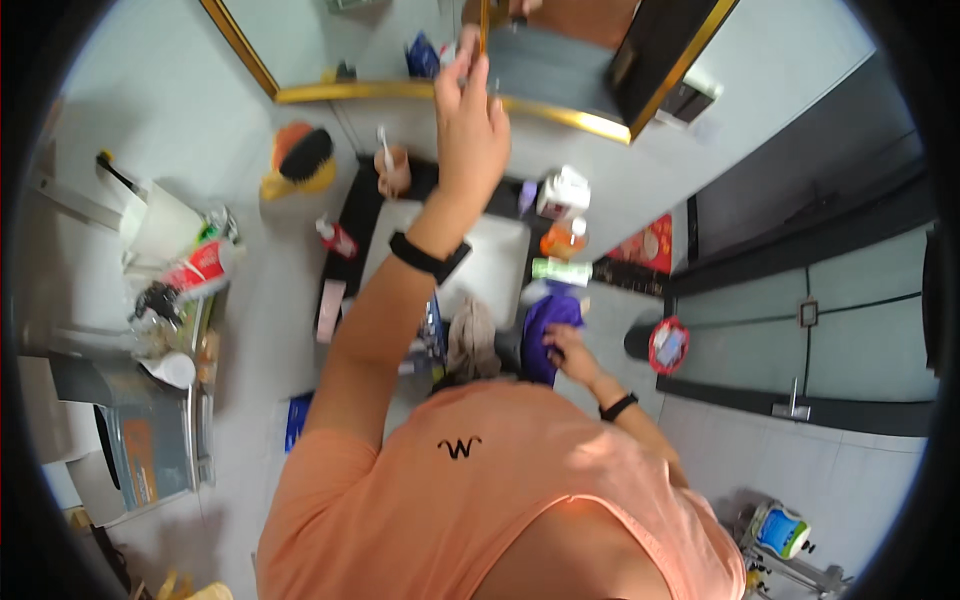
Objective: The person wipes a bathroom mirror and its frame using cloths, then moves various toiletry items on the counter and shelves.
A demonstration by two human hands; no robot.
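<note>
My left hand [473, 130] is raised above the sink, its fingers closed at the gold-edged mirror door [485, 28]. A black band circles that wrist. Low on the right, my right hand [575, 355] rests with bent fingers against a crumpled purple cloth [543, 325], close to my body; the fingertips are partly hidden. The white sink [508, 250] lies below my left forearm in a black countertop. Beside the purple cloth hangs a beige cloth [472, 335].
A cup with a toothbrush [394, 172], a red pump bottle [338, 238], an orange bottle [563, 238] and a white carton [564, 192] surround the sink. A hairbrush [306, 155] is on the wall. A shelf [195, 400] stands left, a bin [668, 345] and door [760, 340] right.
</note>
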